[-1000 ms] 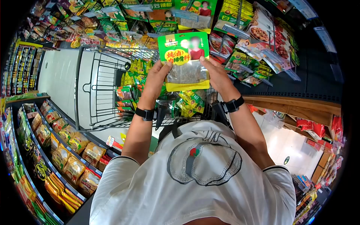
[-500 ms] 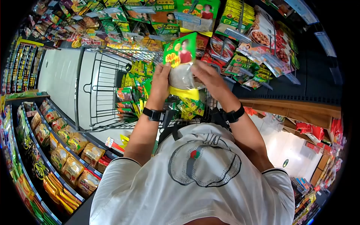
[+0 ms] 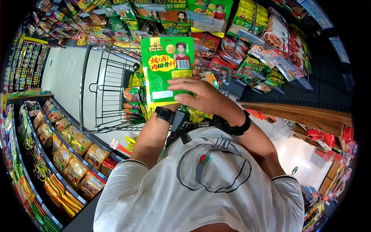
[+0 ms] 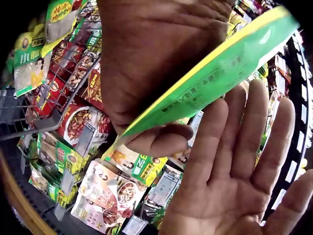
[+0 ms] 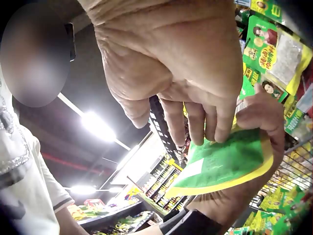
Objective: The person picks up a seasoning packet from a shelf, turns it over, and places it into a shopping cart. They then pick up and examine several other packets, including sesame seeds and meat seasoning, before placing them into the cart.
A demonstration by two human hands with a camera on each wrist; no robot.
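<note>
packet point(image 3: 167, 69): glossy plastic | trolley point(image 3: 101, 89): metal wire | shirt point(image 3: 201, 185): cloth

Green packet point(image 4: 215, 83) edge-on between both hands (left point(image 4: 234, 186) flat).
</note>
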